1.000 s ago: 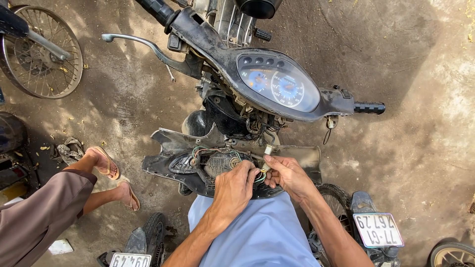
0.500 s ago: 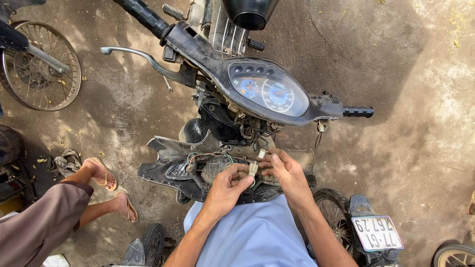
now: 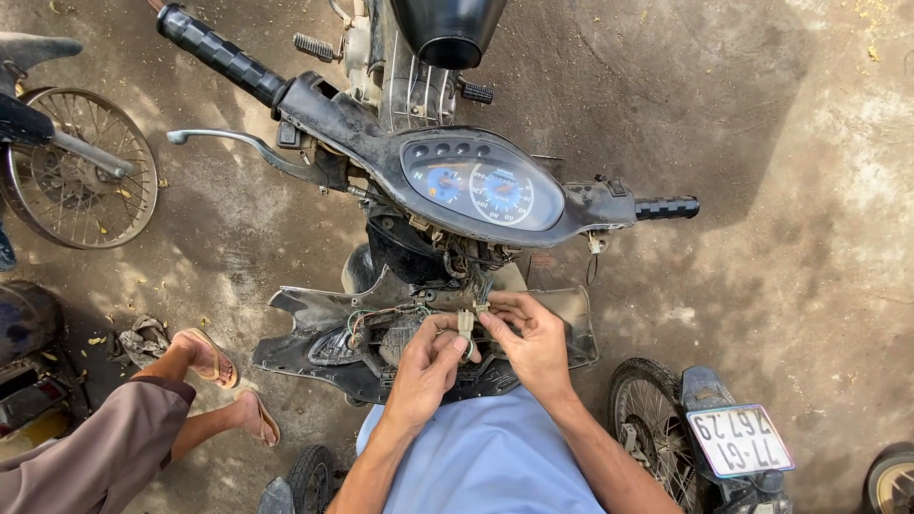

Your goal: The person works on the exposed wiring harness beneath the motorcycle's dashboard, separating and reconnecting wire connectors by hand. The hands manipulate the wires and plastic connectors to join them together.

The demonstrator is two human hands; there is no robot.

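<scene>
A motorbike stands below me with its black handlebar and instrument cluster [image 3: 481, 188] facing up. Its front panel [image 3: 328, 335] hangs loose under the handlebar, with a bundle of coloured wires [image 3: 390, 314] showing. My left hand [image 3: 428, 366] and my right hand [image 3: 528, 343] meet over this panel. Both pinch a small pale wire connector [image 3: 466, 322] between their fingertips. The connector's wires run up into the dark space beneath the handlebar.
Another person's legs in sandals [image 3: 214, 366] stand at the lower left. A spoked wheel [image 3: 81, 181] is at the left edge. A second bike's rear wheel and number plate [image 3: 738, 440] sit at the lower right. The ground is bare dirt.
The view has shifted so the bike sits lower and nearer. My hands have stayed together on the connector, moving slightly up toward the handlebar.
</scene>
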